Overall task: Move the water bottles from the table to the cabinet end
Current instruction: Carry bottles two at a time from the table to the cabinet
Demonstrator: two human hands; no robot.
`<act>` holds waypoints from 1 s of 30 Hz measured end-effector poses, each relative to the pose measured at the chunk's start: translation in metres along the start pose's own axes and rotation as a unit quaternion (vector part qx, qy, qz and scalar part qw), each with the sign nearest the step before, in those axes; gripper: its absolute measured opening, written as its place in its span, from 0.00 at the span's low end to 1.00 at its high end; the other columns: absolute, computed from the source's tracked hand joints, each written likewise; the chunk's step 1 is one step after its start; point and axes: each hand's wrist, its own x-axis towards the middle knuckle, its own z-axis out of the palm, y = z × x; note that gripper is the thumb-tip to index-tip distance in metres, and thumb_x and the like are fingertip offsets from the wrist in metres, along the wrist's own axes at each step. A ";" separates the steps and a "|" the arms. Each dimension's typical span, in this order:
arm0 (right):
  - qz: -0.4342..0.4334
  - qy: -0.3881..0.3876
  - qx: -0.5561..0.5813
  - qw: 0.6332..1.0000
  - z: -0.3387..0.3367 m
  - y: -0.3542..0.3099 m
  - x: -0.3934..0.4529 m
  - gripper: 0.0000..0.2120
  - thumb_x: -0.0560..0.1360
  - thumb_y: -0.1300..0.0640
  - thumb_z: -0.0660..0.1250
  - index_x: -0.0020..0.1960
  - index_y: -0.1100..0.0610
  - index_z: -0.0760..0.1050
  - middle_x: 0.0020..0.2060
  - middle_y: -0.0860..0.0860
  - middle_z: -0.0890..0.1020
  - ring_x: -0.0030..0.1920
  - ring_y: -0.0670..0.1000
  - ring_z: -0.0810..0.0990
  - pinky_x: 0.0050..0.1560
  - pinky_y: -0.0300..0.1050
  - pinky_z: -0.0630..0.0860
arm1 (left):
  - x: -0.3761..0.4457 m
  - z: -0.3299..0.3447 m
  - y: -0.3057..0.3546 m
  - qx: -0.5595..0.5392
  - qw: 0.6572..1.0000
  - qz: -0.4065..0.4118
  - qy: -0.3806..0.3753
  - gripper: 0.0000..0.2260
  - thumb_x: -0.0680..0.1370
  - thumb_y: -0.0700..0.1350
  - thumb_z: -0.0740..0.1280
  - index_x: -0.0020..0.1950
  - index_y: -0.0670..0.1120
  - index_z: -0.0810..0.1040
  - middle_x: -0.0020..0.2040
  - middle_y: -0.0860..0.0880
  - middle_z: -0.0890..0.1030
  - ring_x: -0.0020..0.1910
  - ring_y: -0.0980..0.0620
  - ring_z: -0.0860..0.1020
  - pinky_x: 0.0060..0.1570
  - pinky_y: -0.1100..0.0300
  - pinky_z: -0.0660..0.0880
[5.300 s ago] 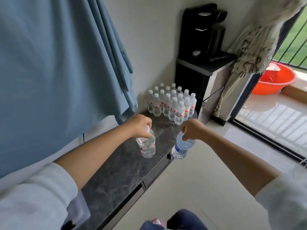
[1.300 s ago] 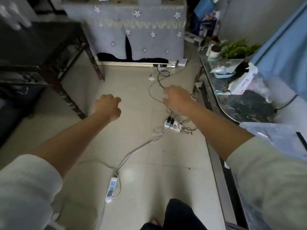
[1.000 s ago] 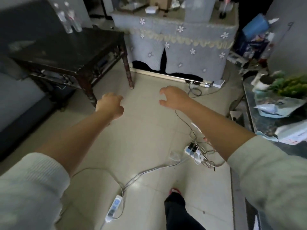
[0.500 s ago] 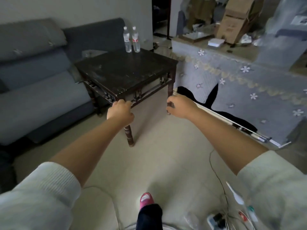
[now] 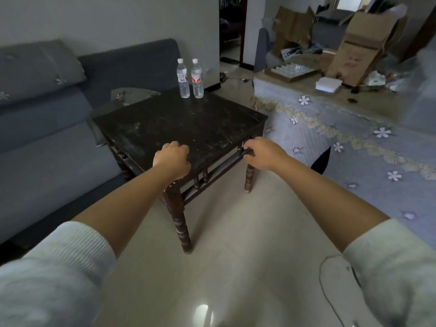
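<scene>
Head view: both hands' fingers curled away; bottles (image 5: pixel 190 79) upright, labels unreadable.

Two water bottles (image 5: pixel 190 78) stand upright on the dark table (image 5: pixel 179 125).

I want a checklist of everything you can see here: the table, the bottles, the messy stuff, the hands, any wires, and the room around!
Surface: dark wooden table, top scuffed and dusty.
Job's things: two water bottles, upright, side by side at the table's far corner.
Clutter: cardboard boxes, a flat tray and a white stack on the flowered cloth.
Grippers: left hand and right hand, both loosely curled, holding nothing, over the table's near edge.
Cables: nothing seen.
Surroundings: grey sofa behind the table, pale tiled floor, open doorway.
</scene>
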 end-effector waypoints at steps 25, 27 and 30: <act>-0.105 -0.033 -0.017 0.994 -0.069 0.111 0.453 0.18 0.78 0.54 0.62 0.66 0.60 0.70 0.62 0.58 0.75 0.62 0.58 0.74 0.59 0.49 0.72 | 0.403 -0.025 0.016 -0.043 0.992 -0.117 -0.001 0.19 0.77 0.45 0.61 0.68 0.44 0.69 0.66 0.42 0.70 0.66 0.42 0.69 0.63 0.48 0.72; -0.114 -0.038 -0.013 0.993 -0.067 0.108 0.480 0.18 0.77 0.54 0.62 0.65 0.60 0.71 0.61 0.58 0.76 0.61 0.58 0.75 0.59 0.50 0.73 | 0.423 -0.028 0.009 -0.045 0.991 -0.127 -0.004 0.19 0.77 0.45 0.61 0.68 0.44 0.69 0.66 0.42 0.70 0.67 0.41 0.69 0.64 0.48 0.71; -0.129 -0.038 -0.019 0.991 -0.066 0.099 0.525 0.18 0.77 0.54 0.62 0.64 0.60 0.71 0.60 0.59 0.76 0.60 0.59 0.75 0.59 0.49 0.73 | 0.461 -0.035 -0.005 -0.049 0.990 -0.133 0.009 0.19 0.77 0.46 0.61 0.68 0.44 0.70 0.65 0.41 0.70 0.66 0.40 0.69 0.64 0.47 0.71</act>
